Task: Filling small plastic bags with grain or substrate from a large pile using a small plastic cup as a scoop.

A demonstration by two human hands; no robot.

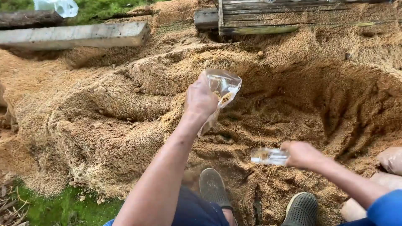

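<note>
My left hand [200,100] is raised over a sawdust pile [104,117] and grips a clear plastic bag [224,88] with a little sawdust inside. My right hand [302,155] is lower, near the bottom of a hollow dug in the pile [318,109], and holds a small clear plastic container [269,156] partly filled with sawdust. My two grey shoes [213,186] [301,209] stand in the sawdust below the hands.
A weathered wooden beam [75,35] lies at the top left, and wooden boards [289,16] at the top right. A plastic bag [56,6] rests on grass at the top edge. Filled sacks [391,161] sit at the right. Grass [50,209] borders the pile at bottom left.
</note>
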